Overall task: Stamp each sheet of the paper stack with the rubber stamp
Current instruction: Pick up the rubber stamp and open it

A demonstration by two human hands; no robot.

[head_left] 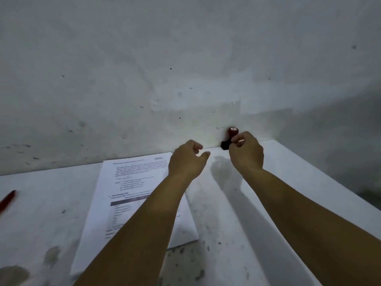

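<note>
1 stamp point(232, 133), 1 paper stack point(132, 195), 1 red pen point(7, 200), 2 hands: left point(186, 162), right point(246, 151). 1 table point(237, 213).

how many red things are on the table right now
2. The rubber stamp, with a red handle, stands at the table's far edge against the wall, where the right hand reaches it. A red pen-like object lies at the left edge, blurred and partly cut off.
</note>
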